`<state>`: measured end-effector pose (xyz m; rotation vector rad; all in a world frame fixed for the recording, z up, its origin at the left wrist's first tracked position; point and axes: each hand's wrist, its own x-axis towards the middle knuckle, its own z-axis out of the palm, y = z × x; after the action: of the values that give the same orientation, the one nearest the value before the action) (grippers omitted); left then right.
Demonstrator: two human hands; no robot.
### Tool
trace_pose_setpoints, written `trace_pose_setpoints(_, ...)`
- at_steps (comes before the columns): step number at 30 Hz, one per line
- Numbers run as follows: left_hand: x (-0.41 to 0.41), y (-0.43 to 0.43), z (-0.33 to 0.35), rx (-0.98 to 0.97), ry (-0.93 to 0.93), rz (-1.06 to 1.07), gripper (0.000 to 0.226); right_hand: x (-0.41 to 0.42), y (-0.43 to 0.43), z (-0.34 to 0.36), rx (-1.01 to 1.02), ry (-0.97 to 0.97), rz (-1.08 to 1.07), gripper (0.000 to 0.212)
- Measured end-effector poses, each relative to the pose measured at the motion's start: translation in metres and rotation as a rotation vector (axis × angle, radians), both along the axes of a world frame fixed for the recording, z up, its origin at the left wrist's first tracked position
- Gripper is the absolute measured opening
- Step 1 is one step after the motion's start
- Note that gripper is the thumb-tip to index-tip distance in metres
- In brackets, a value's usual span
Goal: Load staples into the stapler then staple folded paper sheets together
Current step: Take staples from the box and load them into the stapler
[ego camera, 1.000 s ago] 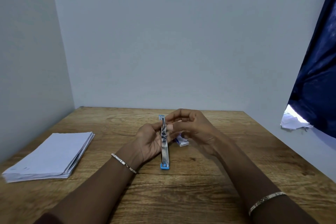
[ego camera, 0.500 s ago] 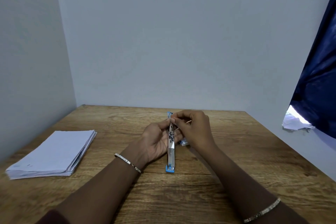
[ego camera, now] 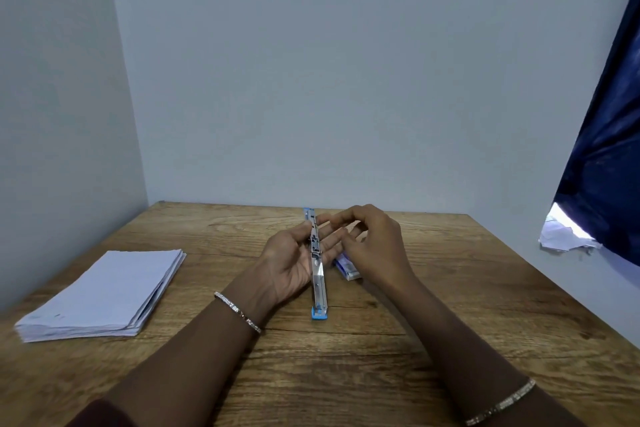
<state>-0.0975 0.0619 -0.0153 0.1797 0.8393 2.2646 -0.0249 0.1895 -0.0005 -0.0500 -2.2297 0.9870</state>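
Note:
A blue stapler (ego camera: 318, 274) lies swung fully open, its long metal staple channel pointing towards me, its near blue end on the wooden table (ego camera: 346, 374). My left hand (ego camera: 294, 260) cradles its middle from the left, palm up. My right hand (ego camera: 375, 241) hovers just right of the channel's far part, fingers curled; whether it holds staples is too small to tell. A small staple box (ego camera: 347, 269) lies on the table under my right hand, partly hidden. A stack of folded white paper sheets (ego camera: 104, 295) rests at the left.
Pale walls close in the table at the back and left. A dark blue curtain (ego camera: 609, 149) hangs at the right, with crumpled white paper (ego camera: 564, 236) below it, off the table.
My right hand has drawn away from the stapler's far end to the right and its fingers have loosened. The stapler and my left hand have stayed about where they were.

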Motion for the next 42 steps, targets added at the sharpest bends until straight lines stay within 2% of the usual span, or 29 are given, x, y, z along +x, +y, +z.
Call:
trace_pose_setpoints(5,-0.020,-0.015,0.002,0.021,-0.046,0.218,0.034,0.001,-0.006,-0.009,0.328,-0.073,0.214,0.063)
trace_pose_setpoints(10,-0.020,-0.020,0.009,0.079,-0.120,0.254,0.030,-0.006,-0.015,-0.015,0.432,0.001,0.279,0.059)
trace_pose_setpoints(13,-0.018,-0.020,0.009,0.092,-0.103,0.241,0.031,-0.006,-0.012,-0.013,0.299,0.054,0.318,0.040)
trace_pose_setpoints(18,-0.008,-0.013,0.008,-0.016,-0.011,0.199,0.037,-0.005,-0.012,-0.012,-0.013,0.101,0.270,0.013)
trace_pose_setpoints(25,0.006,0.001,0.004,-0.125,0.244,0.055,0.035,-0.010,-0.004,-0.014,-0.266,0.038,0.186,0.025)
trace_pose_setpoints(28,0.013,-0.002,0.011,-0.128,0.329,0.021,0.038,-0.014,0.000,-0.017,-0.501,-0.030,0.323,0.040)
trace_pose_setpoints(30,0.016,-0.007,0.015,-0.155,0.388,0.021,0.038,-0.016,0.003,-0.019,-0.626,-0.079,0.470,0.039)
trace_pose_setpoints(32,0.019,-0.009,0.018,-0.220,0.462,0.040,0.039,-0.015,0.004,-0.018,-0.540,-0.098,0.488,0.031)
trace_pose_setpoints(35,0.022,-0.009,0.018,-0.305,0.599,0.140,0.037,-0.014,0.003,-0.018,-0.323,-0.075,0.364,0.028)
trace_pose_setpoints(38,0.024,-0.011,0.021,-0.348,0.804,0.246,0.032,-0.013,0.004,-0.015,-0.233,-0.012,0.264,0.023)
trace_pose_setpoints(42,0.019,-0.012,0.018,-0.385,0.981,0.317,0.034,-0.010,0.006,-0.014,-0.048,0.051,0.190,0.018)
